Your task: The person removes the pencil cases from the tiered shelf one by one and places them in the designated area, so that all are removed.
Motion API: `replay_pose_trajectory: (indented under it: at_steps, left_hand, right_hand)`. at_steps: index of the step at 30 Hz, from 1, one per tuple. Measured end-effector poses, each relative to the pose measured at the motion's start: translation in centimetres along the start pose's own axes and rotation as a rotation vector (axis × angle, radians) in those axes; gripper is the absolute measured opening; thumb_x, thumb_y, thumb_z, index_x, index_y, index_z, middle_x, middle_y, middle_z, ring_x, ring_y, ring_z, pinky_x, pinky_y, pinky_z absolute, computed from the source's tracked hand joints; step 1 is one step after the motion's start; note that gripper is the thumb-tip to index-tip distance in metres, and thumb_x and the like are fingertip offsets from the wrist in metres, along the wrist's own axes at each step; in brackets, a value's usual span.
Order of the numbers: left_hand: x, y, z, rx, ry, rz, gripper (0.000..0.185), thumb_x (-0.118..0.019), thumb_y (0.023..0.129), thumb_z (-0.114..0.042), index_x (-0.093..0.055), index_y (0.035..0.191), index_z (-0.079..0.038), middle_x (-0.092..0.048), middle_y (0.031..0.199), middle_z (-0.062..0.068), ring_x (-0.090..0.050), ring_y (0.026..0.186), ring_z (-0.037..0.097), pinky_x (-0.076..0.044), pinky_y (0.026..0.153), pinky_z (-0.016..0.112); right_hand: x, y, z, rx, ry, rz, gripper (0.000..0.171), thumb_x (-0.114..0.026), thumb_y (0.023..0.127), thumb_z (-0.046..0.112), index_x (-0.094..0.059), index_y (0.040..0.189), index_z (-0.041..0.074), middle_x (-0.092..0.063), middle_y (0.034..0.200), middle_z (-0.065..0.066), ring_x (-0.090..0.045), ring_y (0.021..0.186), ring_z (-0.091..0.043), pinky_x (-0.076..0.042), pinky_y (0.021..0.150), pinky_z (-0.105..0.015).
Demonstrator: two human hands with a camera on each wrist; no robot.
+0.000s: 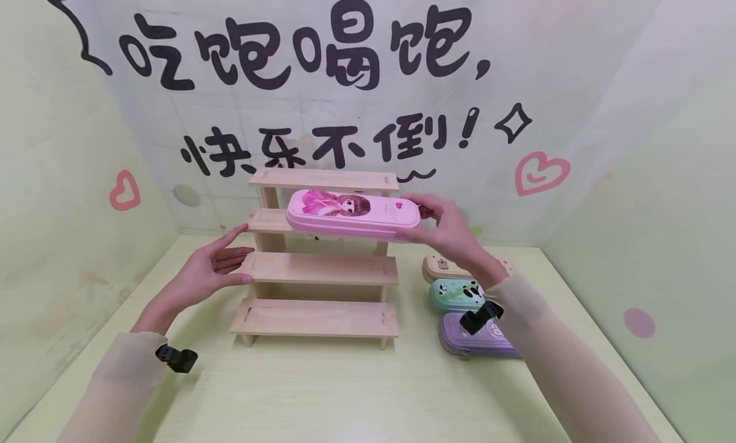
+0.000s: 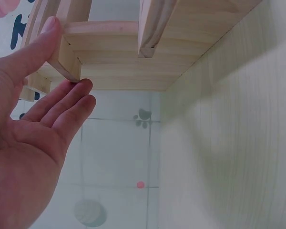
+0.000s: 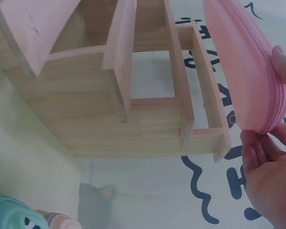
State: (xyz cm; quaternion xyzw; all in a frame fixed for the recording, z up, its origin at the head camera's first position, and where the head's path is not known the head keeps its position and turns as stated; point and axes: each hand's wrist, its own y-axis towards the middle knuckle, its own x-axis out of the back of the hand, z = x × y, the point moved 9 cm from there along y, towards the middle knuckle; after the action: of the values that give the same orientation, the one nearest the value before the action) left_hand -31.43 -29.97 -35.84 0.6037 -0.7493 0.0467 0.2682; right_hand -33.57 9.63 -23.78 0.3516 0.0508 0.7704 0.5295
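My right hand (image 1: 451, 229) grips the right end of a pink pencil case (image 1: 391, 216) with a doll-like girl on its lid. The case is held up in front of the upper tiers of a wooden stepped shelf (image 1: 322, 267). In the right wrist view, the zip of the pink pencil case (image 3: 243, 71) runs between my thumb and fingers. My left hand (image 1: 201, 270) is at the shelf's left end. The left wrist view shows its thumb and fairly straight fingertips touching the end of a shelf board (image 2: 66, 62).
To the right of the shelf lie a beige pencil case (image 1: 439, 267), a green panda pencil case (image 1: 454, 296) and a purple pencil case (image 1: 460, 337), partly behind my right arm. A printed cloth (image 1: 322, 110) with large writing hangs behind the table (image 1: 322, 392).
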Motion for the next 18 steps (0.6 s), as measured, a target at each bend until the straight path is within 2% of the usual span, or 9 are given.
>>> replay_pose_trajectory:
  at_steps: [4,7,13,18]
  left_hand:
    - [0.0,0.1,0.0,0.001,-0.005,0.000,0.095,-0.084,0.072,-0.018,-0.030,0.148,-0.037,-0.052,0.133,0.019,-0.052,0.121,0.029,-0.046,0.094,0.038]
    - [0.0,0.1,0.1,0.004,-0.008,-0.001,0.095,-0.084,0.072,-0.018,-0.030,0.148,-0.038,-0.051,0.133,0.020,-0.052,0.120,0.029,-0.047,0.093,0.036]
    - [0.1,0.1,0.2,0.004,0.000,-0.003,0.096,-0.084,0.071,-0.019,-0.029,0.148,-0.037,-0.051,0.134,0.020,-0.052,0.121,0.029,-0.047,0.093,0.037]
    - [0.1,0.0,0.3,-0.003,-0.003,-0.004,0.096,-0.084,0.072,-0.018,-0.029,0.149,-0.036,-0.051,0.134,0.020,-0.052,0.121,0.029,-0.047,0.093,0.036]
  right_hand:
    - [-0.4,-1.8,1.8,0.010,-0.004,0.015,0.058,-0.079,0.076,0.010,-0.057,0.129,0.002,-0.061,0.115,-0.009,-0.052,0.098,-0.029,-0.044,0.082,-0.035]
    - [-0.6,-3.0,2.0,0.004,-0.011,0.031,0.058,-0.078,0.077,0.009,-0.056,0.130,0.001,-0.061,0.116,-0.009,-0.053,0.099,-0.028,-0.044,0.085,-0.037]
    - [-1.0,-5.2,1.4,-0.004,-0.022,0.044,0.059,-0.079,0.077,0.008,-0.055,0.130,0.002,-0.059,0.119,-0.010,-0.052,0.101,-0.028,-0.046,0.085,-0.037]
    - [-1.0,-6.9,0.0,-0.005,-0.007,0.042,0.059,-0.081,0.075,0.011,-0.057,0.130,0.007,-0.058,0.120,-0.004,-0.051,0.104,-0.024,-0.047,0.085,-0.029]
